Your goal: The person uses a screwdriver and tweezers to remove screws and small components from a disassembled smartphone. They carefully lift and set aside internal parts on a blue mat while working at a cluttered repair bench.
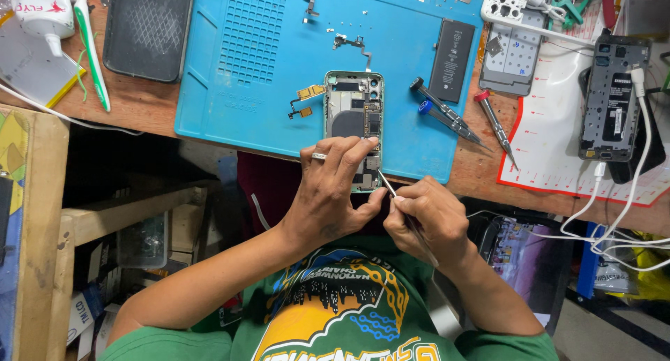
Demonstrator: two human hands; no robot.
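While our left hand (328, 193) pins the opened phone (354, 127) on the blue mat (265, 61) to steady it, our right hand (426, 218) has its fingers closed on tweezers (388, 186), tips probing the phone's lower end; screwdrivers (447, 117) lie beyond the right fingers.

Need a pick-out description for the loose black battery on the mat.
Start at the blue silicone work mat on the wooden bench. Right of the opened green-framed phone that the left hand steadies, near the mat's right edge, lies the flat black rectangular battery. Unlike the slim screwdrivers just below it, it is broad, slab-shaped and has no handle.
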